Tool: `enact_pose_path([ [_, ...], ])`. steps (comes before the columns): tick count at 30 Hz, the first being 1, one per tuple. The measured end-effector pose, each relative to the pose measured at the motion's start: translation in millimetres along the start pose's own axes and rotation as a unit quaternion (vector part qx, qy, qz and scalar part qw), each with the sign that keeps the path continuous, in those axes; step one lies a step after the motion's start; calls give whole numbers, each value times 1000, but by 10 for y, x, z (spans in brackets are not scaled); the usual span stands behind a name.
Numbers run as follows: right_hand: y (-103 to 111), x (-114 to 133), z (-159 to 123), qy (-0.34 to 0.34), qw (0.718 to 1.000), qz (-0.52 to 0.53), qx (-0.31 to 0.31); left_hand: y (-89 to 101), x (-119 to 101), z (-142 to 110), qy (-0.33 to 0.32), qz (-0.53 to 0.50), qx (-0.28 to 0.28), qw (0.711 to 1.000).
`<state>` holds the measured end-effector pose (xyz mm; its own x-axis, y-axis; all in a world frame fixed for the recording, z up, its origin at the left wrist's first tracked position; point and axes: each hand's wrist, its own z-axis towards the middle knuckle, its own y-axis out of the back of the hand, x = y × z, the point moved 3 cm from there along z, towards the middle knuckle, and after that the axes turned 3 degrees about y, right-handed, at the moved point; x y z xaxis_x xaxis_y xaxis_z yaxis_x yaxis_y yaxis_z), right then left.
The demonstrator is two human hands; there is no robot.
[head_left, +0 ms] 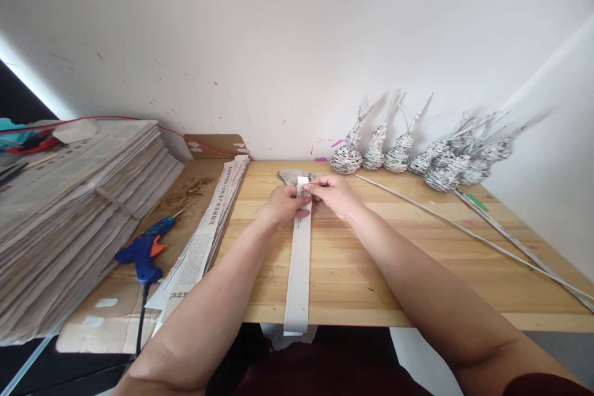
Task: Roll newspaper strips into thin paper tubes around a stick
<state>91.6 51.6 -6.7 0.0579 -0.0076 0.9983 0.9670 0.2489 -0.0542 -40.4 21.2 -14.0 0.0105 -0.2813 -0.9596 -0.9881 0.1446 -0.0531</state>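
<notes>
A long paper strip (pixel 299 272), pale with some print near its far end, runs from the middle of the table toward me and hangs just past the front edge. My left hand (pixel 283 204) pinches its far part from the left side. Fingers of my right hand (pixel 331 193) are closed on the strip's far end from the right, close to the left fingertips. Behind the strip lies a small grey-brown cloth-like item (pixel 288 176), partly covered by the paper and hands.
Left: a tall newspaper stack (pixel 116 192), a blue glue gun (pixel 147 250) on cardboard (pixel 179 201), and a pile of newspaper strips (pixel 204 241). Back right: several woven paper gourd shapes (pixel 347 158). Long thin paper rods (pixel 445 216) cross the right side. A wall (pixel 278 43) stands behind.
</notes>
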Motion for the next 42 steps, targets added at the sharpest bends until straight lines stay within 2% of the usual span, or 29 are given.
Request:
enact_pose_path([
  [3, 9, -27, 15, 9, 1000, -9, -16, 1, -4, -2, -12, 32, 4, 999],
  [10, -20, -16, -3, 11, 1000, 4, -6, 31, 19, 35, -65, 122, -52, 989],
  [16, 26, 77, -23, 1, 1000, -16, -8, 40, 6, 17, -38, 92, -29, 995],
  [19, 22, 73, -22, 12, 999, -34, 16, 40, 0, 12, -40, 83, -20, 996],
  [23, 19, 33, -15, 52, 997, -58, 25, 45, 19, 34, -41, 89, -34, 995],
  [28, 47, -22, 9, 64, 992, -102, 25, 31, 13, 38, -39, 94, -40, 994],
  [35, 62, 19, 1, 50, 990, -127, 22, 20, -20, -2, -33, 98, -50, 993],
  [42, 58, 100, -28, 6, 996, -81, 35, 39, -3, 7, -35, 72, -41, 996],
])
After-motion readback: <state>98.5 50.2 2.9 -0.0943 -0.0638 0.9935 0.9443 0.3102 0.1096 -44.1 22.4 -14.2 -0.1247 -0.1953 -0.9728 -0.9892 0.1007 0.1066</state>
